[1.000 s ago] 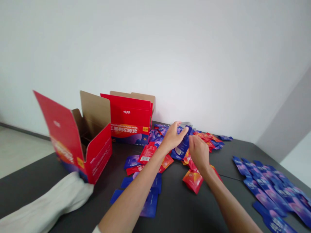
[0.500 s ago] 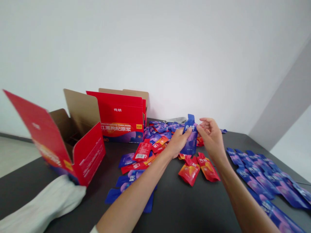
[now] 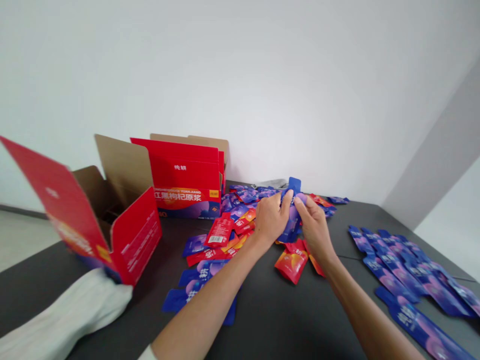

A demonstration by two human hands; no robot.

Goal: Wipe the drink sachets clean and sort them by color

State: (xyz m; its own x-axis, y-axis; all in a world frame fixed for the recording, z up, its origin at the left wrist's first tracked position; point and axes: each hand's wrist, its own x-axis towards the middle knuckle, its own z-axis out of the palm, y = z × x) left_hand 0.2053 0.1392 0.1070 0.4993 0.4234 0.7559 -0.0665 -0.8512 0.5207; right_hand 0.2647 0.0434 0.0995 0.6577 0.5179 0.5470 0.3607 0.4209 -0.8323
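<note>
Both my hands hold one blue pouch (image 3: 293,187) upright above the dark table (image 3: 285,315). My left hand (image 3: 270,218) grips its left side, fingers closed round it. My right hand (image 3: 313,225) pinches its right side near the top. Below them lies a loose pile of red pouches (image 3: 292,262) and blue pouches (image 3: 245,196). A row of blue pouches (image 3: 397,270) is laid out flat at the right.
An open red carton (image 3: 112,225) stands at the left with its flaps up. A second red carton (image 3: 187,185) stands behind it against the white wall. A pale cloth-like bundle (image 3: 63,315) lies at the front left.
My left hand lifted a blue pouch out of the pile. My right hand, open beside it half a second ago, has closed on it. The view shifted a little to the right.
</note>
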